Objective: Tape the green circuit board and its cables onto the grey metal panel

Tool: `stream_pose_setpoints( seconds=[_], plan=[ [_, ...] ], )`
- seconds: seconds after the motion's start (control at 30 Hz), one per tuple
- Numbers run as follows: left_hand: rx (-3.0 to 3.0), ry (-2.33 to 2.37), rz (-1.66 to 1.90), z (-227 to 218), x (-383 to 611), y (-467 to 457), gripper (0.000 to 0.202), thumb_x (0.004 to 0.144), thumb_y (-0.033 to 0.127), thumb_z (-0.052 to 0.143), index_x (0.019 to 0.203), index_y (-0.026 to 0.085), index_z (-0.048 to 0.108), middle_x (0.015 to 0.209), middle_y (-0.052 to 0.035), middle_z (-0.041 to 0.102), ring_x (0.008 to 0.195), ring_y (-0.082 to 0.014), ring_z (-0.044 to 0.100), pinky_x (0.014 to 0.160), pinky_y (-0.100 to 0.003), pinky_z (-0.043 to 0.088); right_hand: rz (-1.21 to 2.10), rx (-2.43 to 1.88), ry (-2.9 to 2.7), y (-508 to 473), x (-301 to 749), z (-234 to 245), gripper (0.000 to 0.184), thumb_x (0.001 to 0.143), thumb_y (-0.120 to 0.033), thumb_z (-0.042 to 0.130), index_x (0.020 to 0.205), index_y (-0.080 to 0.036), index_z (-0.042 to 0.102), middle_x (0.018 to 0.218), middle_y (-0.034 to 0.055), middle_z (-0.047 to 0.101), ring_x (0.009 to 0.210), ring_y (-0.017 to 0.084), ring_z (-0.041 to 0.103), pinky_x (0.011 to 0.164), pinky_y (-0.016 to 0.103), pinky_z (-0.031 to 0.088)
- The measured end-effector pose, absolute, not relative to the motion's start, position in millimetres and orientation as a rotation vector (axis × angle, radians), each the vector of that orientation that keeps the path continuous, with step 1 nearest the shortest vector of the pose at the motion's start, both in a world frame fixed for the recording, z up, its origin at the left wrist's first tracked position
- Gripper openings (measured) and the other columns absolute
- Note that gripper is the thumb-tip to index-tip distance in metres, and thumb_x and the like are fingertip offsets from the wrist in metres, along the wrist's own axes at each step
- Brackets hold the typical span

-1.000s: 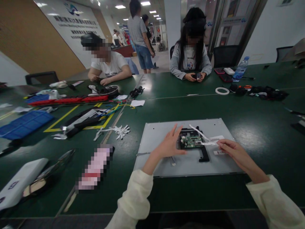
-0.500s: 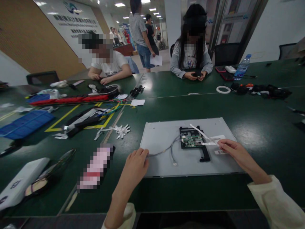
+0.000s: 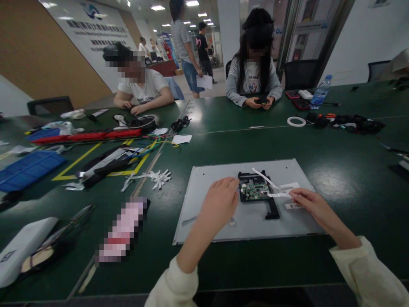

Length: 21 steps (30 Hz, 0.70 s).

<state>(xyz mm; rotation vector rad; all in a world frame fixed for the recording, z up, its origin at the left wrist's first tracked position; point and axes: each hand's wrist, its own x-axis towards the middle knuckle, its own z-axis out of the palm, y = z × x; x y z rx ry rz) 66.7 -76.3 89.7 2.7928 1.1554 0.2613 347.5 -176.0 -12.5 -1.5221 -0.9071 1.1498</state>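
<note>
In the head view a grey flat panel [image 3: 204,179] lies on the table. It carries a black bracket [image 3: 272,209] with a green circuit board [image 3: 255,192]. My left hand [image 3: 220,198] is over the panel, its curled fingertips at the board's left edge, by a thin grey cable. The hand covers most of that cable; one grey length [image 3: 189,220] and a small white plug [image 3: 232,221] show beside it. Whether the fingers grip the cable is hidden. On the right, my right hand [image 3: 308,202] pinches the end of a folded white strip [image 3: 277,194] reaching across the board.
Left of the panel lie a phone [image 3: 123,230], crumpled white strips [image 3: 159,178], a white power bank [image 3: 27,249] and a blue tray [image 3: 30,168]. Farther back are a white ring [image 3: 296,122], black cables [image 3: 348,123] and a water bottle [image 3: 321,93]. Two people sit opposite.
My left hand has moved right and away from me, from the panel's left edge to the board's left side, covering the cable. The right hand still pinches the strip.
</note>
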Motion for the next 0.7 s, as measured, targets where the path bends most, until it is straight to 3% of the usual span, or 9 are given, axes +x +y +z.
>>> stream_pose_setpoints(
  seconds=[0.13, 0.23, 0.33, 0.53, 0.7],
  plan=[
    [2.805, 0.882, 0.380, 65, 129, -53, 0.037, 0.092, 0.014, 0.034, 0.126, 0.015, 0.048, 0.126, -0.0111, 0.056, 0.115, -0.0240, 0.053, 0.099, -0.042, 0.041, 1.154, -1.563, -1.011, -172, 350, -7, 0.036, 0.076, -0.048, 0.063, 0.097, -0.020, 0.068, 0.084, 0.0025, 0.061, 0.072, 0.014, 0.054, 0.066, 0.026, 0.044],
    [2.791, 0.881, 0.349, 43, 150, -36, 0.035, 0.092, 0.014, 0.034, 0.122, 0.013, 0.051, 0.122, -0.0135, 0.059, 0.113, -0.0248, 0.055, 0.099, -0.042, 0.041, 1.222, -1.583, -1.049, -163, 351, -3, 0.040, 0.080, -0.047, 0.056, 0.109, -0.021, 0.064, 0.067, -0.0019, 0.050, 0.059, 0.011, 0.046, 0.055, 0.023, 0.038],
    [2.786, 0.886, 0.357, 26, 152, -27, 0.037, 0.092, 0.012, 0.033, 0.125, 0.014, 0.050, 0.128, -0.0121, 0.057, 0.119, -0.0232, 0.052, 0.105, -0.042, 0.035, 1.294, -1.566, -1.128, -149, 349, -1, 0.040, 0.081, -0.042, 0.052, 0.115, -0.022, 0.059, 0.066, -0.0039, 0.046, 0.054, 0.009, 0.041, 0.049, 0.020, 0.030],
    [2.700, 0.914, 0.426, 3, 144, -24, 0.042, 0.091, 0.007, 0.032, 0.129, 0.016, 0.047, 0.134, -0.0100, 0.054, 0.126, -0.0192, 0.047, 0.107, -0.040, 0.035, 1.440, -1.594, -1.104, -119, 340, -1, 0.039, 0.075, -0.034, 0.050, 0.112, -0.022, 0.057, 0.055, -0.0082, 0.032, 0.044, 0.006, 0.026, 0.044, 0.020, 0.015],
    [2.710, 0.910, 0.422, -2, 145, -23, 0.042, 0.091, 0.008, 0.033, 0.129, 0.016, 0.047, 0.134, -0.0094, 0.054, 0.129, -0.0193, 0.045, 0.108, -0.040, 0.033, 1.556, -1.587, -1.038, -107, 340, 3, 0.035, 0.072, -0.029, 0.048, 0.105, -0.018, 0.057, 0.052, -0.0098, 0.025, 0.042, 0.005, 0.018, 0.044, 0.021, 0.010]
  ],
)
